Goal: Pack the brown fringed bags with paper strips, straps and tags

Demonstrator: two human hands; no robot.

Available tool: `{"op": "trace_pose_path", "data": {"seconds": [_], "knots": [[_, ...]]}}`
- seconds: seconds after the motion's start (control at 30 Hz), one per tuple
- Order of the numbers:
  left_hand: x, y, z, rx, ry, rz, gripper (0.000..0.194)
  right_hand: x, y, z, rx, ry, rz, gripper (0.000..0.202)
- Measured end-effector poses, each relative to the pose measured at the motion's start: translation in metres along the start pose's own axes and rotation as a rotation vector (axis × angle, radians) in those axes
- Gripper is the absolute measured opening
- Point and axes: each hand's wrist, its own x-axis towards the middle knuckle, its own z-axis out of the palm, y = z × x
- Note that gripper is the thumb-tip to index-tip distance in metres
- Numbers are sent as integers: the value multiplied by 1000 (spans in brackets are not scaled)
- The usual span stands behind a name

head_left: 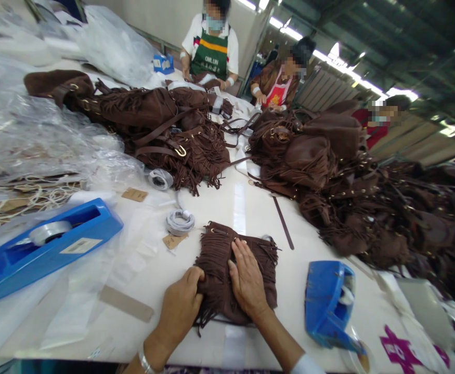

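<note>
On the pale table [266, 218], one brown fringed bag [218, 270] lies flat; left hand [182, 300], fingers curled, grips its left edge; right hand [248, 280], fingers straight and together, rests on its front

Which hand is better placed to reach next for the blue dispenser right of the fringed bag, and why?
Probably the right hand: it is nearer the blue dispenser and lies flat on the fringed bag. The left hand is farther away, curled at the bag's left edge.
</note>
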Motion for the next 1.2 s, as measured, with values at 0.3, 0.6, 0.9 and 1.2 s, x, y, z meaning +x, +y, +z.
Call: {"op": "trace_pose_path", "data": {"seconds": [0.3,0.6,0.9,1.2], "knots": [[-20,9,26,-239,242,-249,17,-1,1,0,3,-18,16,54],[-19,2,33,-469,289,-180,28,-3,4,2,14,-29,23,53],[-22,2,32,-444,275,-367,13,-1,3,0,17,-27,14,54],[-26,0,23,-355,225,-178,22,0,0,0,11,-12,6,53]]}}
